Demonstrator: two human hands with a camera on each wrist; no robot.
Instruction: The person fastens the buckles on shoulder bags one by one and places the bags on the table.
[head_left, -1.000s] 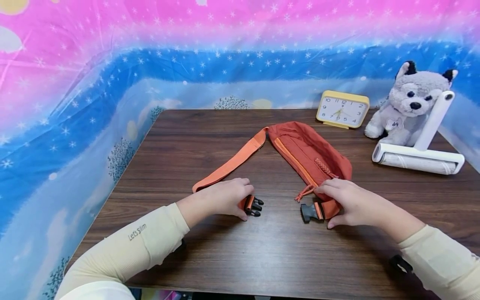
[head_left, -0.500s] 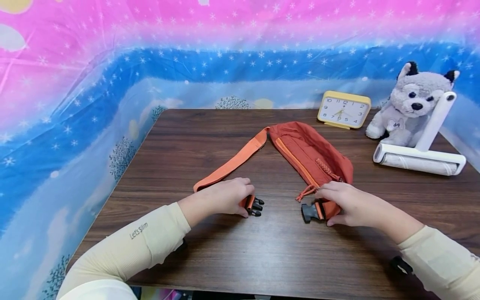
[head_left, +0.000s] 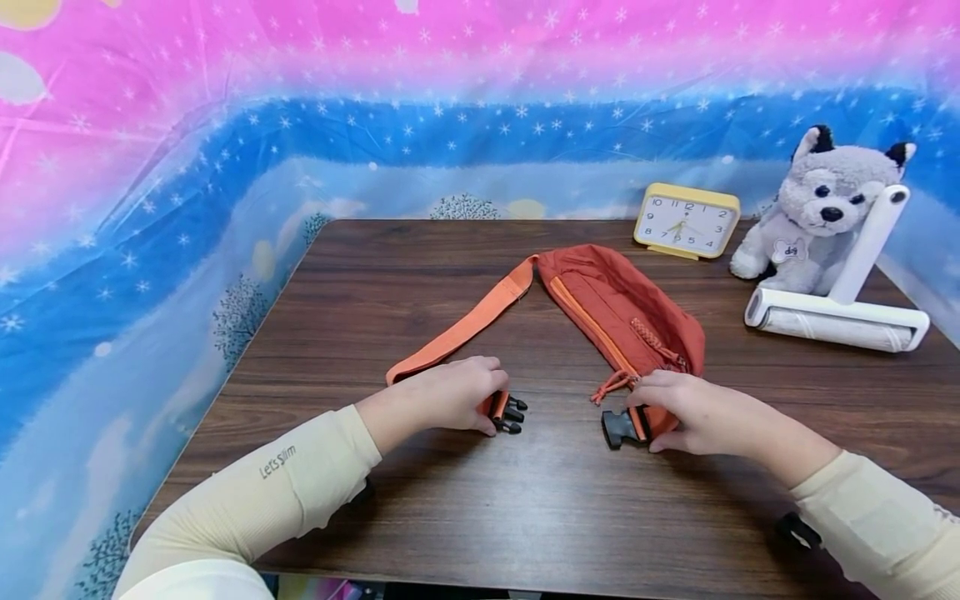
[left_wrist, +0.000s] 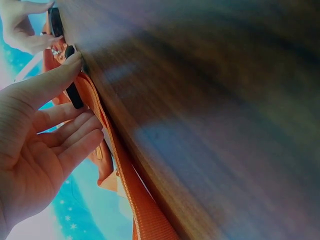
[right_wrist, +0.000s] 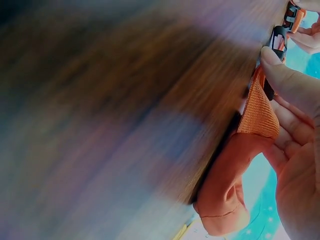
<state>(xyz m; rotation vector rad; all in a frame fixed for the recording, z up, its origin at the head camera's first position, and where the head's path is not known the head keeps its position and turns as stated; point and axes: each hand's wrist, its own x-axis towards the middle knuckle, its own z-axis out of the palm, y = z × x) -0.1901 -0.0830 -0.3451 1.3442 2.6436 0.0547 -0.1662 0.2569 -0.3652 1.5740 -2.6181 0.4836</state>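
Head view: your left hand (head_left: 453,397) grasps the pronged buckle half (head_left: 513,414), its rear end covered by your fingers; your right hand (head_left: 708,412) grasps the socket half (head_left: 619,428) at its strap end; the two halves lie apart, prongs facing socket; the orange strap (head_left: 465,330) runs behind your left forearm, partly hidden, up to the red bag (head_left: 600,300), which lies on the desk (head_left: 480,508) with its lower corner masked by your right hand; the hands of the yellow clock (head_left: 686,221) are faint; the lint roller (head_left: 846,305) covers part of the plush dog (head_left: 802,196); against the frame half a second ago, your right hand sits slightly closer to the socket half; your left hand and the bag match.

Left wrist view: your thumb and index finger pinch the pronged half, its prongs hard to make out; the strap is cut off below, and your right hand at the upper left.

Right wrist view: your thumb bears on the socket half's strap end, the opposing fingertips partly hidden; your left hand is cut off at the upper right; a yellow sliver (right_wrist: 181,233) below is too small to identify.
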